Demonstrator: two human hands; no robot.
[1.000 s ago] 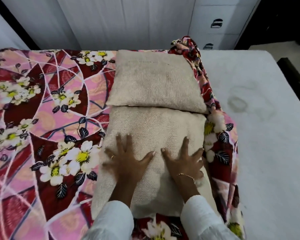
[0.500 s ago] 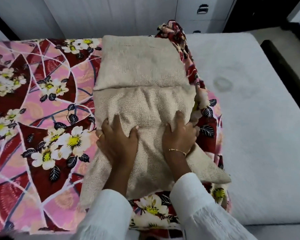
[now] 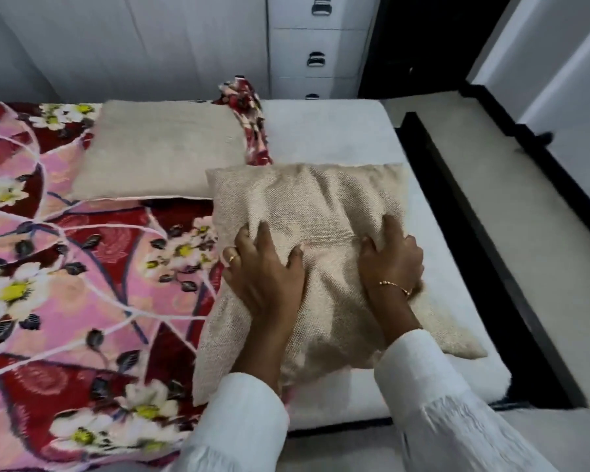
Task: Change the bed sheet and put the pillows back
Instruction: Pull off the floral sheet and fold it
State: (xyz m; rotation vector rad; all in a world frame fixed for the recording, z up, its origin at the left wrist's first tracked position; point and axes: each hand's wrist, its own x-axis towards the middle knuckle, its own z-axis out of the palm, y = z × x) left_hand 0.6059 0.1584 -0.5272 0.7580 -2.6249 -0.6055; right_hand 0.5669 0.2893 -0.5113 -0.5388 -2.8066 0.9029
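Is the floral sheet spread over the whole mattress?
No, the floral sheet covers only the left part, while the mattress lies bare and white on the right.

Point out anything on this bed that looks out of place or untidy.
The floral sheet covers only the left part; the white mattress lies bare on the right, the sheet's edge bunched at the far end. The near pillow straddles both.
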